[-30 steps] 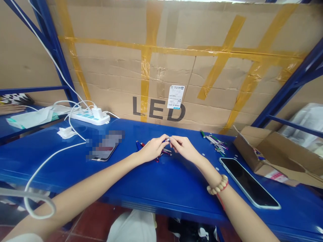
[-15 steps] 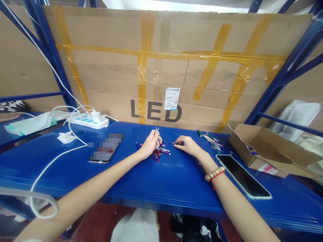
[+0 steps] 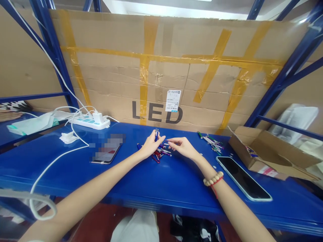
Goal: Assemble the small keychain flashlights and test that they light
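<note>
In my left hand (image 3: 149, 146) is a slim dark blue tube (image 3: 156, 135) with a silver end, standing upright between thumb and fingers. Under and beside that hand lies a pile of small metal pieces, with a red carabiner (image 3: 155, 158) at its front and blue, purple and silver parts behind. My right hand (image 3: 183, 146) is just to the right of the pile, thumb and forefinger pinched together. Something small and thin is at its fingertips, too small to name. Part of the pile is hidden by my left hand.
A second heap of green and silver metal pieces (image 3: 214, 145) lies at the right. Near it are a phone (image 3: 243, 178) and an open cardboard box (image 3: 267, 151). Leftward, another phone (image 3: 107, 151), a power strip (image 3: 88, 121) and white cables lie on the blue table (image 3: 151, 181).
The dark blue tube now shows upright in my left hand, where only a silver tip showed. My right hand has moved slightly left, and the blue loop at its fingertips no longer shows clearly.
</note>
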`<state>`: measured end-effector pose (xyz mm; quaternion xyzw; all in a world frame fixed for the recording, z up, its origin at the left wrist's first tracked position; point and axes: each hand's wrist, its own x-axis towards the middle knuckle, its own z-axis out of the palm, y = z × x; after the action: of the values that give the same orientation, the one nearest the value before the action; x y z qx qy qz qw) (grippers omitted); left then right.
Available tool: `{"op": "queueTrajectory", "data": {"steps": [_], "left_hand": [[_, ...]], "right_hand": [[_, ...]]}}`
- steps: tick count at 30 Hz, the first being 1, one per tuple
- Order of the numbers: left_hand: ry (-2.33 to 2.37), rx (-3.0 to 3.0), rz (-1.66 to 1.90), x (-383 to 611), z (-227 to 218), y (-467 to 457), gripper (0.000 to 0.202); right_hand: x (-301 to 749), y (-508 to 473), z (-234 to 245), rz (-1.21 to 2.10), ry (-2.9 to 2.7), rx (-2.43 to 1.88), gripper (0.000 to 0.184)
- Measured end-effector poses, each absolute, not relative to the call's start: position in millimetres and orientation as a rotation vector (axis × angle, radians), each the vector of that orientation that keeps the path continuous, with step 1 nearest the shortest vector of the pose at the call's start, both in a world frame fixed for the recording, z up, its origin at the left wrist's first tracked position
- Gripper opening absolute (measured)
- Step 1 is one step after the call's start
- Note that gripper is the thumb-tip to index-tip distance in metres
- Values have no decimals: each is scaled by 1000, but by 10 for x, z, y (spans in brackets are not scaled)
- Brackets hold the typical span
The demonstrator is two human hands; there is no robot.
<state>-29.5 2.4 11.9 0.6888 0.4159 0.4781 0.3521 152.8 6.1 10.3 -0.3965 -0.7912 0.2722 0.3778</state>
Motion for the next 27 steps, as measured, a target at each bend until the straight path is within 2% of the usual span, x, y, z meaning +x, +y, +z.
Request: {"op": "queueTrajectory", "data": {"steps": [3, 9, 11, 22, 27], "left_hand": [[1072, 1946, 1231, -311, 152, 11, 18], [1107, 2090, 1248, -326, 217, -26, 18], [1086, 2129, 1231, -325, 223, -38, 18], [1076, 2257, 1179, -315, 242, -75, 20], [1098, 2358, 1056, -344, 185, -18, 13]], "right_hand": [[1439, -10, 138, 698, -2038, -951, 43], [1385, -113, 212, 267, -2238, -900, 30], [1383, -128, 221, 192, -2310, -903, 31], [1352, -156, 191, 119, -2388, -964, 30], [1342, -159, 225, 147, -2479, -1017, 24]]}}
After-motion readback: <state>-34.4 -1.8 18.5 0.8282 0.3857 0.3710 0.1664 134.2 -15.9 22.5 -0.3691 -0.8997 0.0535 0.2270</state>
